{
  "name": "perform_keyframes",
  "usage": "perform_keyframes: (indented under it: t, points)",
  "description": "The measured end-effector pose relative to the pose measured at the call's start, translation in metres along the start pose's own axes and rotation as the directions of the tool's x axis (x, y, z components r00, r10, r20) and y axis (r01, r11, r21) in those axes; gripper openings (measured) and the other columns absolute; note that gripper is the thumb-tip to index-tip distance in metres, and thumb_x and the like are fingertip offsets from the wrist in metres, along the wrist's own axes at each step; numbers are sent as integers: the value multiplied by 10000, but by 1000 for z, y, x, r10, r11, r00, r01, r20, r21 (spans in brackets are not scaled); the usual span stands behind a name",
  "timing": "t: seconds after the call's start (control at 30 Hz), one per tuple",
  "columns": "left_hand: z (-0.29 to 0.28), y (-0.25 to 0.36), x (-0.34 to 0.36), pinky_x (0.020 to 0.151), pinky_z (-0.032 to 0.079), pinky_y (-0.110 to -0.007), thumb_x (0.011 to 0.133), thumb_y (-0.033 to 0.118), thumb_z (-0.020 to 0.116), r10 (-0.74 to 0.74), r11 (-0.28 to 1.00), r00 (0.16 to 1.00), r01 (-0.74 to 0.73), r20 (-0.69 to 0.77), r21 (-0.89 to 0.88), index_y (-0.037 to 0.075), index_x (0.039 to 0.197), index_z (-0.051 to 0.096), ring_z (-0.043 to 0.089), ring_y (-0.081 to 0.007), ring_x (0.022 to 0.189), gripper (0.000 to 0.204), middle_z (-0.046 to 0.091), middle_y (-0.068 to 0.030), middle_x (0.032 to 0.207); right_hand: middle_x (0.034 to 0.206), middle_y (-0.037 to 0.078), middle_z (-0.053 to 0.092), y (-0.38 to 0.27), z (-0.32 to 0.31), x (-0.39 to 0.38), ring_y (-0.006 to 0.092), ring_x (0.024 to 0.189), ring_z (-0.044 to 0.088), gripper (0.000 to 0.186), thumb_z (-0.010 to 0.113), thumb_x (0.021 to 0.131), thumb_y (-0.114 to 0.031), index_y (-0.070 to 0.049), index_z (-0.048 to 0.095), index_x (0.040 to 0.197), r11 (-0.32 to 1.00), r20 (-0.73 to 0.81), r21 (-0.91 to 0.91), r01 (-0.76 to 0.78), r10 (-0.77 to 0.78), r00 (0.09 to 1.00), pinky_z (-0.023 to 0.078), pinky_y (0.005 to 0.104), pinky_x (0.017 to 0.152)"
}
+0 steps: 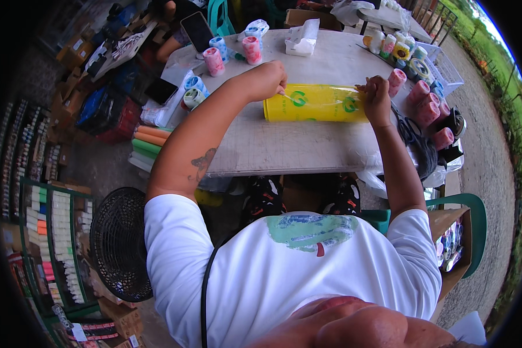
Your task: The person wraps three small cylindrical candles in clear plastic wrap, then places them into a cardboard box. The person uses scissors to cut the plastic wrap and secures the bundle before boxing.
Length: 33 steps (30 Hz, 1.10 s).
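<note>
A glossy yellow roll with green printed marks lies crosswise on the table in front of me. Clear plastic film shines along its upper side. My left hand is closed in a pinch at the film's left end, just above the roll. At the other end my right hand is closed, its bent fingers at the film's upper right corner. Both hands appear to grip the film's edge; their fingertips are partly hidden.
Pink patterned cylinders and blue ones stand on the white table. More pink cylinders and black scissors lie to the right. Two phones, one upright, are at the left. A black basket stands beside me.
</note>
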<state>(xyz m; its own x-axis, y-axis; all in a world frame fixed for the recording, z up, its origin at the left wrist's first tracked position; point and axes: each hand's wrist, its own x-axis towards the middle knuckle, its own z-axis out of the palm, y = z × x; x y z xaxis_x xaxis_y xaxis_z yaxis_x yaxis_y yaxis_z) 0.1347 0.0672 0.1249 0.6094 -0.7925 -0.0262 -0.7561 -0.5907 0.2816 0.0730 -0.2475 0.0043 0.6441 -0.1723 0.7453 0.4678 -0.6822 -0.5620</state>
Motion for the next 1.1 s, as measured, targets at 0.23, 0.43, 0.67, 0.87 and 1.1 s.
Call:
perform_keyframes:
  t: [0.23,0.43,0.67,0.87,1.1]
  points:
    - [4,-14,-5,774,467,-388,867,162,639,-85,961,995,69,-49,-267,24,916,597,604,-312,880,153,631,-159,947,906,166,617,1,9,9,286,770,691,79,445,985,-102,-46,412,1030,997,2,9,-83,83,997,515,369,633]
    - [0,-6,-11,765,471,-313,902,147,607,67,995,990,-76,-122,-71,19,924,588,612,-218,834,131,654,-112,891,897,155,616,3,12,12,259,769,699,83,442,988,-103,-47,416,1044,995,-2,45,-93,94,996,518,350,632]
    - [2,-3,-22,813,454,-291,917,160,594,52,918,999,-52,-10,-393,30,965,616,588,-162,857,140,653,-87,895,865,137,601,7,12,22,224,782,694,66,452,988,-100,-47,431,1020,985,71,129,-117,109,991,523,339,651]
    - [3,6,-23,829,454,-295,920,165,591,58,911,997,-34,46,-411,42,1024,633,590,-171,876,167,659,-91,932,846,121,564,29,12,28,214,751,667,55,460,986,-92,-46,440,1008,977,148,116,-182,164,975,530,317,665]
    - [-7,20,-29,828,476,-325,859,125,653,22,992,998,-15,54,-125,18,1037,642,608,-247,924,208,616,-122,1042,844,113,533,21,11,27,177,745,625,43,460,977,-60,-43,431,1004,954,157,273,-122,81,984,538,308,663]
